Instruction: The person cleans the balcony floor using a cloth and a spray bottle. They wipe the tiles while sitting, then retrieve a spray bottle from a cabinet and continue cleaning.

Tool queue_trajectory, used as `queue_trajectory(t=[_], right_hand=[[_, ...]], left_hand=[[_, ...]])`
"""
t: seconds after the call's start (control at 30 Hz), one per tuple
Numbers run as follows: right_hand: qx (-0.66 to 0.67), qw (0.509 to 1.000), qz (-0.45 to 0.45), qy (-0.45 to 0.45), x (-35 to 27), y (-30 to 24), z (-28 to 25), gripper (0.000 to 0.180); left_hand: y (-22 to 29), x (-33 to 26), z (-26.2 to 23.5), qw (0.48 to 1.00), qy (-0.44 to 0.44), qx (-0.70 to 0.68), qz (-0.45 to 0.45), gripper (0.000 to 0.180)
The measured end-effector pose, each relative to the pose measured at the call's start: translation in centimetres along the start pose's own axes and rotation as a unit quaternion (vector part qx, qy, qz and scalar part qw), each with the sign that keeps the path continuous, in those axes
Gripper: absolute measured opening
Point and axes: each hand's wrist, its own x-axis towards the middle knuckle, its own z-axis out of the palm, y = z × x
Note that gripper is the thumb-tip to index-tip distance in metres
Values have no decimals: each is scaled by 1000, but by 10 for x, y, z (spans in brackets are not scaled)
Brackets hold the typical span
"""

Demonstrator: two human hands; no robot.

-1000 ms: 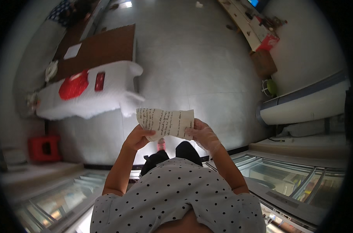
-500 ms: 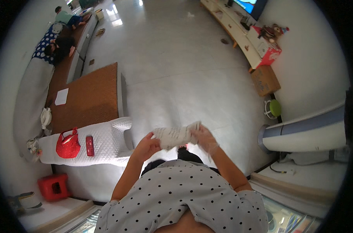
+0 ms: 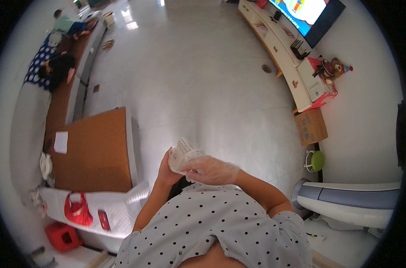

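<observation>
A crumpled whitish printed wrapper (image 3: 183, 151) is held in front of my body, bunched up between both hands. My left hand (image 3: 168, 172) is closed around its left side, thumb up along the edge. A loose, clear plastic glove covers my right hand (image 3: 214, 170), whose fingers are closed over the wrapper's right and lower part. The glove and fingers hide much of the wrapper, and whether anything is inside it cannot be seen.
On the left, a white quilted sofa seat (image 3: 122, 207) bears a red bag (image 3: 79, 210) and a red box (image 3: 104, 220). Beyond lies a brown-topped platform (image 3: 91, 154); two people rest farther back. Rightward stand a floor air conditioner (image 3: 350, 196), green stool (image 3: 317, 161), carton (image 3: 311, 127) and TV cabinet (image 3: 279, 51).
The wrapper was stretched out between my hands and is now bunched up. My right hand has moved left toward my left hand. The view has tilted up, showing more of the television.
</observation>
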Motion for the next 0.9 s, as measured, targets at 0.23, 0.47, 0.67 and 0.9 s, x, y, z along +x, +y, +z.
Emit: queue_trajectory(t=[0.23,0.47,0.67,0.9], right_hand=[[253,846,-358,305,33,-40,-227,22],[123,774,-450,428,77,9,-382,22],[125,776,-464,408,154,62,-541,22],[201,769,-519,314,315,142,-713,22]], left_hand=[[144,177,58,985,91,136,-48,37],[244,383,34,780,239,578,23,32],[304,397,-153,755,485,430,-101,33],[347,385,-138,695,570,408,-163,33]])
